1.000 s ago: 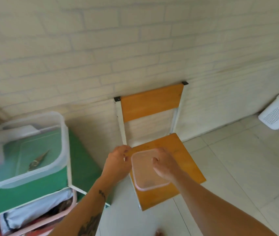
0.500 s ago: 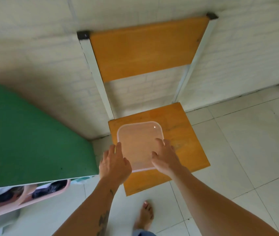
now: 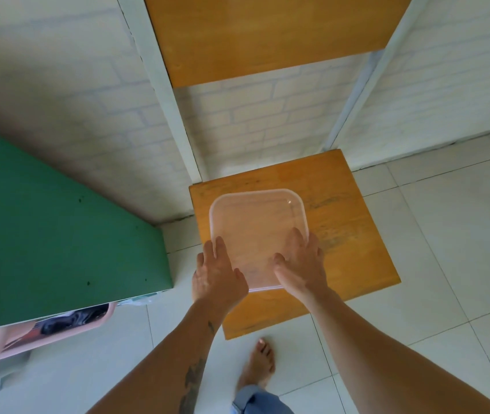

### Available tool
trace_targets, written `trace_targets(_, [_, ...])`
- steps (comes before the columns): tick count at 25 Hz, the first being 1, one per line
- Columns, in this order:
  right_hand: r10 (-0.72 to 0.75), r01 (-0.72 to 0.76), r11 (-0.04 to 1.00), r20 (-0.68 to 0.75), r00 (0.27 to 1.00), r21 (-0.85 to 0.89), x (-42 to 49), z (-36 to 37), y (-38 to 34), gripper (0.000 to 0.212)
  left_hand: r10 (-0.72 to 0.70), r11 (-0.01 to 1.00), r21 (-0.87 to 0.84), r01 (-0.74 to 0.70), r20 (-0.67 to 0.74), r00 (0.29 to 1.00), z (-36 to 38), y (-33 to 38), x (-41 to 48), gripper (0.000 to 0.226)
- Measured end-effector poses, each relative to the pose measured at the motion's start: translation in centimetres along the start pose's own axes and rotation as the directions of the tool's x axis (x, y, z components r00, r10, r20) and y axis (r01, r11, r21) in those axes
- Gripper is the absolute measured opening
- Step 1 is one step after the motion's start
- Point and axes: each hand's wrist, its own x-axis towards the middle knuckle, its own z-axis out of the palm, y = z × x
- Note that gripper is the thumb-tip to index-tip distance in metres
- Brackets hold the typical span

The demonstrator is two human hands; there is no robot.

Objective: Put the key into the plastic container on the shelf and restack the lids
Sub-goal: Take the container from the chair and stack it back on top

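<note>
A clear square plastic lid [image 3: 257, 228] lies flat on the orange wooden seat of a chair [image 3: 345, 243]. My left hand [image 3: 218, 276] holds its near left edge, fingers laid along the rim. On the near right corner, my right hand [image 3: 300, 264] grips with the thumb on top. The plastic container and the key are out of view.
The green top of the shelf [image 3: 43, 234] juts in at the left, with a pink basin [image 3: 58, 327] of clutter beneath it. The chair's backrest [image 3: 267, 34] stands against the white brick wall. My bare foot [image 3: 258, 366] is on the tiled floor just before the chair.
The lid has come down from the air onto the chair seat, both hands staying on it. My view has dropped towards the chair, and the container on the shelf has left the frame.
</note>
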Motion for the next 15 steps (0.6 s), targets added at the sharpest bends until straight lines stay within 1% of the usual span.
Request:
trace_targets(2, [0.026,-0.026,1.000,-0.012,1.000,-0.001,-0.8,-0.5,-0.3,0.064,0.005,0.999,-0.054,-0.005,0.011,1.000,-0.8,0.1,-0.4,0.071])
trace_targets(3, [0.029,-0.029,1.000,-0.035,0.999,-0.009,-1.3,-1.0,-0.7,0.065,0.017,0.998,-0.066,-0.018,-0.008,1.000,-1.4,0.2,-0.8,0.070])
trace_targets(7, [0.003,-0.008,1.000,-0.159,0.987,-0.030,-4.2,-4.7,-4.0,0.061,0.059,0.993,-0.090,-0.074,-0.164,0.985,-6.1,1.3,-3.1,0.068])
trace_targets(11, [-0.055,0.055,0.998,-0.250,0.967,-0.004,-8.3,-11.1,-8.6,0.052,0.120,0.986,-0.061,-0.156,-0.390,0.913,-13.3,3.0,-6.6,0.061])
trace_targets(15, [-0.119,0.128,0.992,-0.312,0.943,0.008,-13.2,-17.3,-12.8,0.051,0.159,0.978,-0.030,-0.205,-0.526,0.835,-20.6,4.3,-10.5,0.058])
